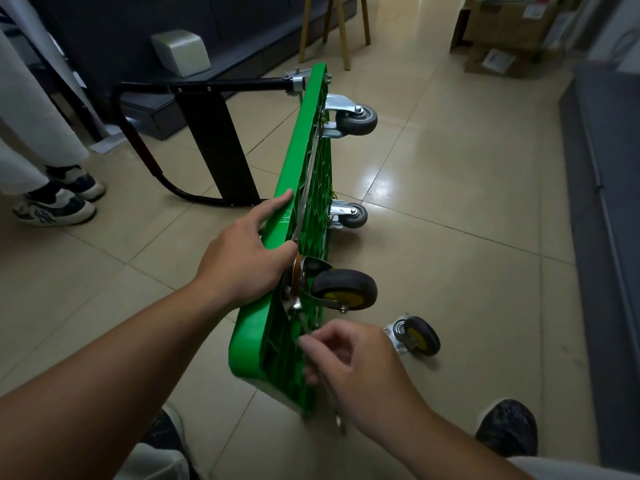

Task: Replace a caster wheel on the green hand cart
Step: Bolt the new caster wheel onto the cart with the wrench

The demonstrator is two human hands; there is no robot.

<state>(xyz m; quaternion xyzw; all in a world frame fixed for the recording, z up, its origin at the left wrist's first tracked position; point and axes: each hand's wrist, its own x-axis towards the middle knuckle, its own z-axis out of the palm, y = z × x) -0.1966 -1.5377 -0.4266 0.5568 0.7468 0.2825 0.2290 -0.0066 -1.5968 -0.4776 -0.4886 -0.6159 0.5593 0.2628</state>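
The green hand cart (247,336) stands tipped on its long edge on the floor, with the left hand (242,261) keeping a closed grip over its upper rim beside the mounted yellow-hubbed caster (343,291). The right hand (360,362), at the cart's near underside, has its grip curled round a thin metal tool (341,424); a loose caster (417,336) lies just right of the cart. Labels on the cardboard boxes (502,29) beyond the cart are too blurred to read.

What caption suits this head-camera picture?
Left hand holds the tipped green cart while the right hand grips a metal tool by its yellow-hubbed caster; a loose caster lies nearby.
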